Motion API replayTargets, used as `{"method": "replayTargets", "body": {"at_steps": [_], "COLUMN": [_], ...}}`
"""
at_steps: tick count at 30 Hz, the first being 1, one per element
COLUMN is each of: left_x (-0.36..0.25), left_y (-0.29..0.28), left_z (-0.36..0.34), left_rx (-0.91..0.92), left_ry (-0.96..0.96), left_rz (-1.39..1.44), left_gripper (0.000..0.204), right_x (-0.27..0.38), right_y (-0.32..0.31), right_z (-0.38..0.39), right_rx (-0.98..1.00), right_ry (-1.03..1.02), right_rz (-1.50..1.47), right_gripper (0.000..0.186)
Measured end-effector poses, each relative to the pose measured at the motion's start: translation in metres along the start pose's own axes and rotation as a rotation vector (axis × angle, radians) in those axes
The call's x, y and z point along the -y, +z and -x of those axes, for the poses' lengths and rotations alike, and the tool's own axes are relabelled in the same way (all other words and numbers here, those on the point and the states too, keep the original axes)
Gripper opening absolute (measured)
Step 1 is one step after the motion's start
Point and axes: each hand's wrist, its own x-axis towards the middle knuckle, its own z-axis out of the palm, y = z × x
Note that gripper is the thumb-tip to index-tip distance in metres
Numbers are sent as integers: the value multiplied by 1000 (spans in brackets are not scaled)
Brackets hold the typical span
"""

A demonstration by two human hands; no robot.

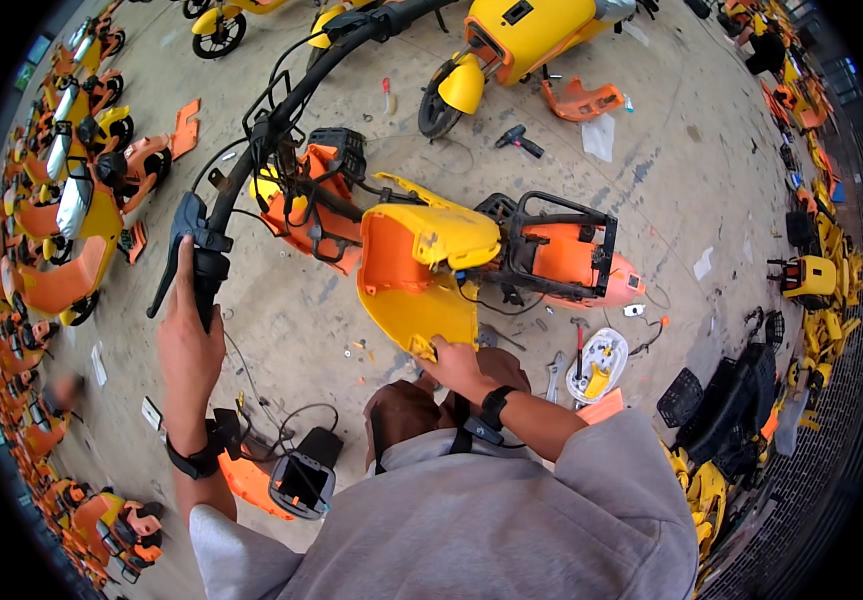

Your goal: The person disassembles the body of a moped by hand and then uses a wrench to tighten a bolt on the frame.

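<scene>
Scooter (pixel 457 238) sits centre frame, handlebar (pixel 302 95) swinging up through the upper left. I've got 2 contact points on it.

Left hand (pixel 190 350), left of centre: on the handlebar grip (pixel 210 268), index laid straight along it near the brake lever (pixel 165 278), thumb on the other side. Remaining fingers mostly hidden, can't tell how tight.

Right hand (pixel 457 368), just below centre: fingers curled over the lower edge of the yellow panel (pixel 424 315), looks like a firm pinch. Panel is angled open, orange liner (pixel 392 258) showing inside. Can't tell if any fastener still ties it on.

My read on the step: steady the bar with the left, work the panel with the right. I'd keep the left passive and stay off the lever. Pull should be slow and even, near the panel's edge; if it binds, stop and look for a clip, don't twist. Watch the thin black cable (pixel 497 308) right of the panel, could snag. Wrench (pixel 556 376) and hammer (pixel 580 345) lie on the floor, lower right of centre, so I'd keep feet clear.
</scene>
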Motion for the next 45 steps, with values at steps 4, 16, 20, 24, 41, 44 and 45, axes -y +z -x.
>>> {"method": "replayTargets", "body": {"at_steps": [4, 16, 20, 24, 41, 44, 45], "left_x": [1, 6, 10, -17, -30, -17, -10], "left_y": [8, 15, 18, 19, -1, -1, -1], "left_z": [-1, 15, 24, -15, -22, -10, -5], "left_rx": [-9, -12, -53, -62, 35, 44, -16], "left_ry": [2, -97, -88, -31, -85, -116, -69], "left_rz": [51, 0, -4, -28, -38, -7, -53], "left_gripper": [88, 89, 88, 87, 89, 90, 91], "right_x": [9, 6, 25, 44, 134, 183, 180], "right_y": [-39, 77, -9, -114, -42, -74, -81], "right_z": [-25, 43, -23, -49, -142, -131, -131], "right_rx": [97, 59, 165, 56, 51, 296, 281], "right_ry": [119, 133, 57, 55, 75, -71, -33], "right_rz": [-28, -83, -128, -186, -81, -35, -71], "right_gripper": [44, 29, 31, 32, 25, 27, 32]}}
